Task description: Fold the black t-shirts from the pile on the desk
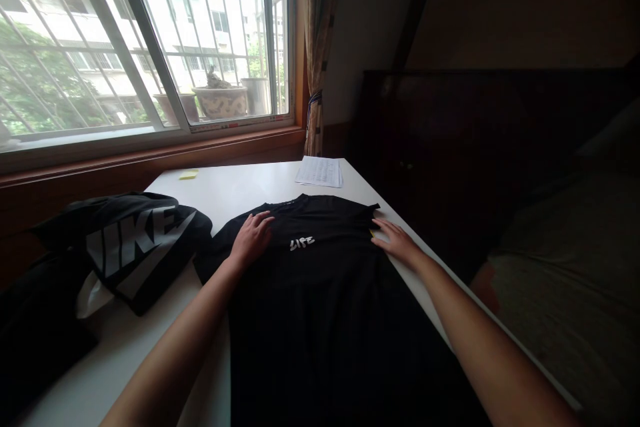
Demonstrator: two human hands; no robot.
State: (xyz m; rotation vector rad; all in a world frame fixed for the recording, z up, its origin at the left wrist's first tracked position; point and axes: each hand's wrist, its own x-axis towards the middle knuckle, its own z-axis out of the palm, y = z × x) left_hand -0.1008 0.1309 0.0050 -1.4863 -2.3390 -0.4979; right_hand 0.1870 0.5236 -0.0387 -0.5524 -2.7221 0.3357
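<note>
A black T-shirt (320, 293) with small white lettering on its chest lies spread on the white table, its collar toward the far end. My left hand (253, 235) rests flat on the shirt near the left shoulder, fingers extended. At the right sleeve edge is my right hand (395, 240), its fingers stretched out and apart at the cloth. A small bit of yellow shows by its fingertips, too little to name. Neither hand has cloth visibly gripped. The lower part of the shirt runs out of view at the bottom.
Dark bunched clothing (145, 240) with large grey letters lies on the table's left side. Printed papers (320, 172) and yellow sticky notes (189, 174) lie on the white table (240, 177) at the far end. A barred window stands behind; a person's clothed leg (560, 280) is at right.
</note>
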